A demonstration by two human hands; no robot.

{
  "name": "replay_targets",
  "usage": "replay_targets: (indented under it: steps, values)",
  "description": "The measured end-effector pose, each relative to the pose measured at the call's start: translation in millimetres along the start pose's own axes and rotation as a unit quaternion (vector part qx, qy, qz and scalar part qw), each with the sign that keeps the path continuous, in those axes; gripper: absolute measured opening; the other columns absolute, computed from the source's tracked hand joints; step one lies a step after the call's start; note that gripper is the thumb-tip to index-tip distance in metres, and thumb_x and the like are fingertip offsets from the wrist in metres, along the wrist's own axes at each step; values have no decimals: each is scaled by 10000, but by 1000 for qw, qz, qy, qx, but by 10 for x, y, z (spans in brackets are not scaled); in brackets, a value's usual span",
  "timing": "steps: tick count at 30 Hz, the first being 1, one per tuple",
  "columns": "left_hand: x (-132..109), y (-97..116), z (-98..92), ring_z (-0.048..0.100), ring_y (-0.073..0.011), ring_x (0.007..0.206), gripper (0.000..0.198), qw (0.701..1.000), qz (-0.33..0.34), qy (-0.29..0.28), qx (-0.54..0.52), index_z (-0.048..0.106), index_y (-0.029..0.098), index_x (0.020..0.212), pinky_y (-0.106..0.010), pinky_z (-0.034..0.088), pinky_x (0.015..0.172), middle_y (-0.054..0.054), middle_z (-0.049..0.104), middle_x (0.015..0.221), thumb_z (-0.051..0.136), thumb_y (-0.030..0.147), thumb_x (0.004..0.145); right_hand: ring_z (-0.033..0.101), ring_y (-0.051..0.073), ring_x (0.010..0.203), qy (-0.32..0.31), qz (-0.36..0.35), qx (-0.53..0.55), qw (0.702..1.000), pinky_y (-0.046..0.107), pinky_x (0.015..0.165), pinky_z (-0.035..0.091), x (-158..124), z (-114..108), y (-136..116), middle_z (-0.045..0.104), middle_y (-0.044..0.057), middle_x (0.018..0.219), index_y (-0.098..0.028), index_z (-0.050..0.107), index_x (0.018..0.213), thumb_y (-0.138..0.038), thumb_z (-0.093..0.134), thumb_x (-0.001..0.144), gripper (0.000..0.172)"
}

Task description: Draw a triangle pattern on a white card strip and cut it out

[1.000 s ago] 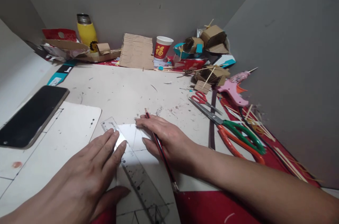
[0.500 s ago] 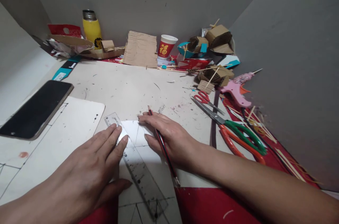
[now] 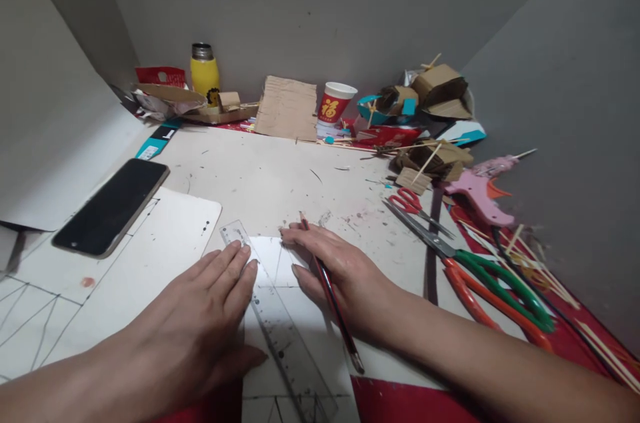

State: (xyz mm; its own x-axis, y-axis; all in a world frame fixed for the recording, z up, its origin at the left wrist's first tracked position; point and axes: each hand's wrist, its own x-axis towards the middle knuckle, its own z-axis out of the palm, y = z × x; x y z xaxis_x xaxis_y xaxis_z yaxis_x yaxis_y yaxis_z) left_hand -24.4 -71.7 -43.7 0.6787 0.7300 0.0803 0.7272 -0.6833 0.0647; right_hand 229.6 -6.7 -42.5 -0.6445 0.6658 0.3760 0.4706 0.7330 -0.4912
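Note:
My left hand [image 3: 200, 306] lies with its fingers stretched over the upper part of a clear plastic ruler [image 3: 287, 336], pressing it on a white paper strip [image 3: 320, 336]. The ruler slants across this strip, which bears drawn black lines. A red and black pencil [image 3: 331, 289] rests in my right hand [image 3: 345, 263], held between thumb and fingers, its tip pointing away from me. That hand's edge rests on the right side of the strip. Some of the ruler's top end is covered by my left fingertips.
A phone [image 3: 113, 206] lies on a drawn sheet [image 3: 175, 226] at left. On the right are large scissors [image 3: 440, 246], small red scissors [image 3: 407, 199] and a pink glue gun [image 3: 483, 193]. Along the back stand a yellow bottle [image 3: 204, 79], cardboard [image 3: 287, 109] and a paper cup [image 3: 336, 103].
The view has turned a little to the left and up, so everything appears shifted right and down. Both hands keep nearly the same place on the ruler and strip.

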Motion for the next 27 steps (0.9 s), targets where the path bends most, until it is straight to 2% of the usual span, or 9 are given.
replay_targets:
  steps: [5, 13, 21, 27]
  values:
    - [15, 13, -24, 303, -391, 1458, 787, 1000, -3, -17, 0, 418, 45, 1468, -521, 364, 1137, -242, 377, 1552, 605, 467, 831, 634, 302, 1178, 2, -7, 1, 1000, 508, 1023, 534, -9, 30, 17, 710, 178, 1191, -116, 578, 1225, -117, 562, 912, 314]
    - [115, 18, -195, 398, -424, 1396, 765, 998, -2, -68, -15, 524, 2, 1392, -523, 387, 1125, -281, 442, 1484, 665, 475, 808, 617, 315, 1215, 7, -8, -7, 1000, 528, 1041, 519, -13, 32, 24, 703, 184, 1215, -114, 568, 1245, -112, 554, 911, 334]
    - [77, -25, -141, 443, -432, 1370, 811, 999, 28, -22, 9, 529, -8, 1383, -513, 422, 1099, -294, 482, 1458, 693, 530, 798, 625, 307, 1197, 0, -1, -6, 1000, 517, 1049, 511, -14, 28, 15, 706, 185, 1206, -104, 581, 1233, -122, 562, 910, 324]
    - [11, -53, 34, 351, -387, 1441, 837, 999, 24, 34, 15, 436, 40, 1454, -500, 350, 1150, -254, 439, 1519, 621, 564, 827, 618, 297, 1181, -10, 4, 2, 1000, 504, 1042, 509, 2, 3, 9, 696, 185, 1217, -95, 592, 1211, -126, 561, 904, 310]
